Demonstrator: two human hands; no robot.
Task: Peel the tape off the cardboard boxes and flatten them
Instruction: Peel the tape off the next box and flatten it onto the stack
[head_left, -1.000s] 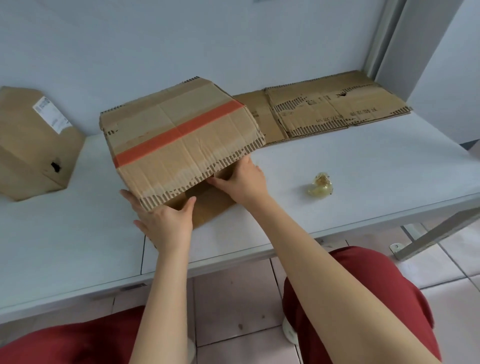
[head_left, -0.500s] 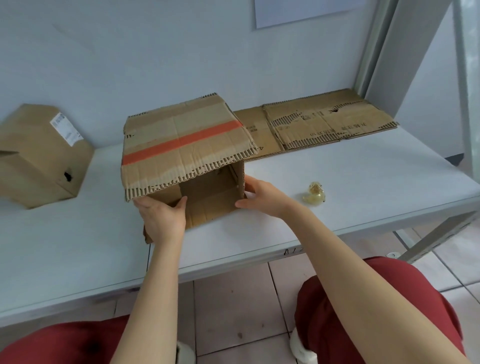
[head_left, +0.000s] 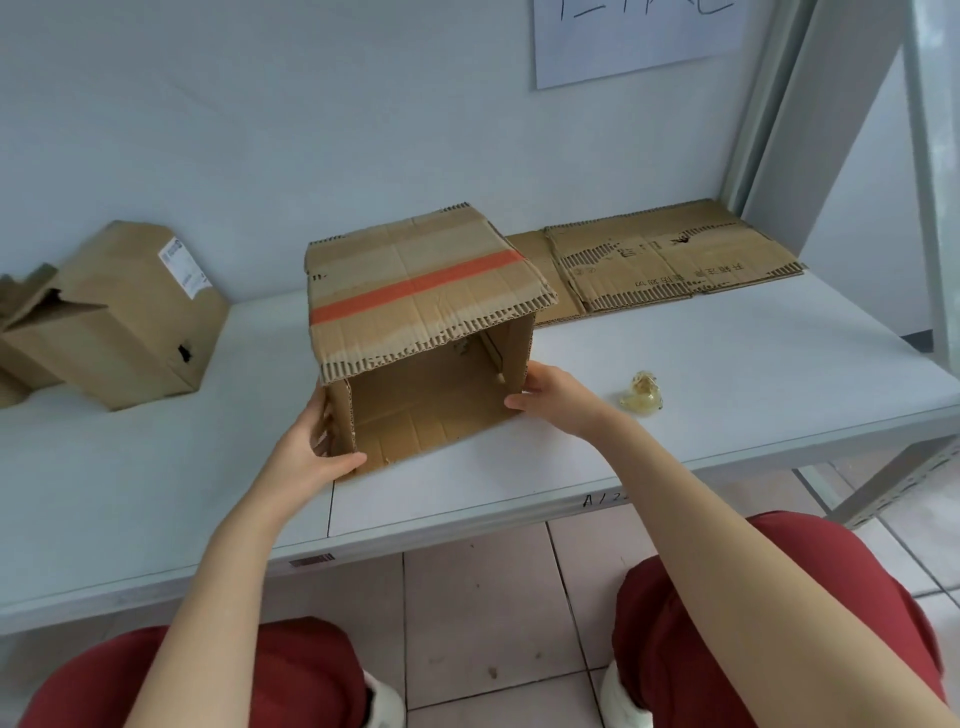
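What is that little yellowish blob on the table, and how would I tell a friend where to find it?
Start at the white table and find the open box with the orange stripe held in the middle. Just right of it, beyond the right hand, lies a crumpled wad of clear yellowish tape. It is the only small, shiny, non-cardboard thing there.

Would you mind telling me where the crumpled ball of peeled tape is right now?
The tape ball lies on the white table, just right of the right hand and in front of the flattened cardboard.
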